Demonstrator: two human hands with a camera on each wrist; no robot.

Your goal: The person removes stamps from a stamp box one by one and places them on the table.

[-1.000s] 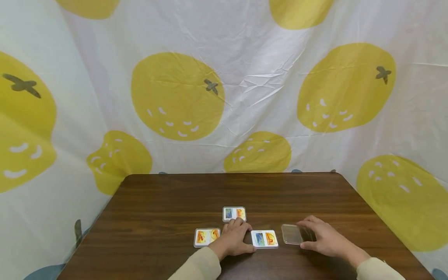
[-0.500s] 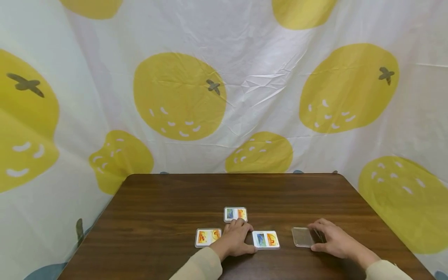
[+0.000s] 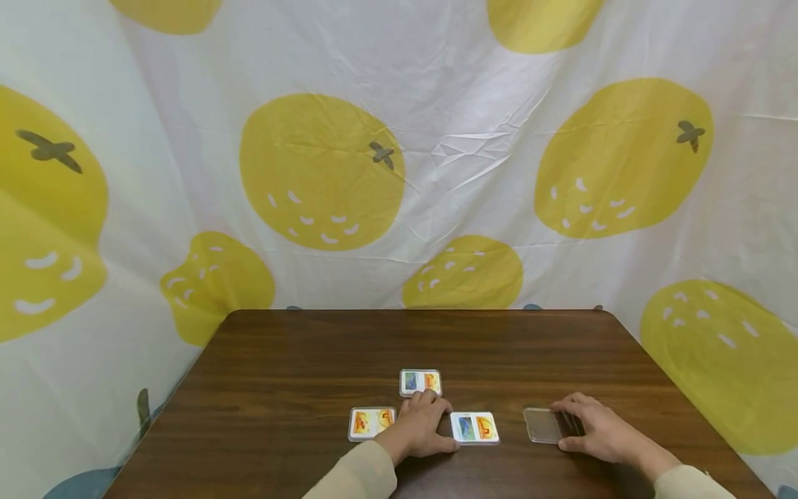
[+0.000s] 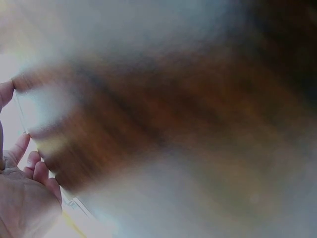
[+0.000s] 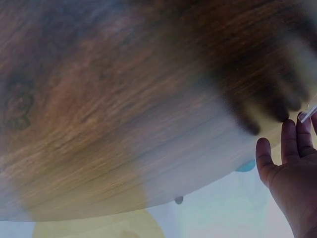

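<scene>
My left hand (image 3: 420, 426) spans the left end of a clear case holding a white picture card (image 3: 475, 427), with thumb and index finger at its near and far corners. That card bears a blue-green picture and an orange one. In the left wrist view my left hand (image 4: 29, 193) shows only at the edge. My right hand (image 3: 598, 428) pinches a clear plastic lid (image 3: 541, 425) by its right side, between thumb and fingers. A corner of the lid (image 5: 308, 114) peeks past the fingers in the right wrist view, where my right hand (image 5: 292, 173) is partly cut off.
Two more cased cards lie on the brown wooden table (image 3: 299, 353): a cased card (image 3: 370, 423) left of my left hand and another cased card (image 3: 420, 381) just beyond its fingertips. A white curtain (image 3: 449, 187) printed with yellow fruit hangs around the table's far edge and sides.
My right hand has carried the clear lid to the right, away from the card case, slowing toward now. My left hand stays in place at the case.
</scene>
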